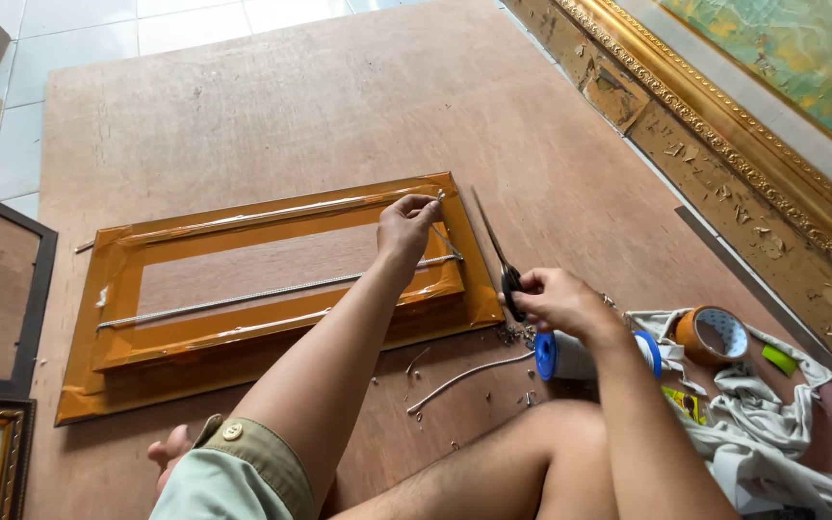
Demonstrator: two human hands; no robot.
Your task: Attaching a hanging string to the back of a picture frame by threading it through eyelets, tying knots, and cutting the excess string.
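A picture frame (272, 356) lies face down on a plywood board, its back edges covered in glossy orange-brown tape. A thin silvery wire (243, 297) runs across its back. My left hand (404, 226) pinches the wire's end near the frame's upper right corner. My right hand (556, 299) grips the black handles of long scissors (490, 234), whose blades point away along the frame's right edge.
A spool with blue ends (570, 354), a roll of brown tape (712, 334) and a white cloth (763, 414) lie at right. A cut wire piece (459, 378) rests near my knee. A large gilded frame (724, 116) leans at upper right; dark frames (2, 289) sit at left.
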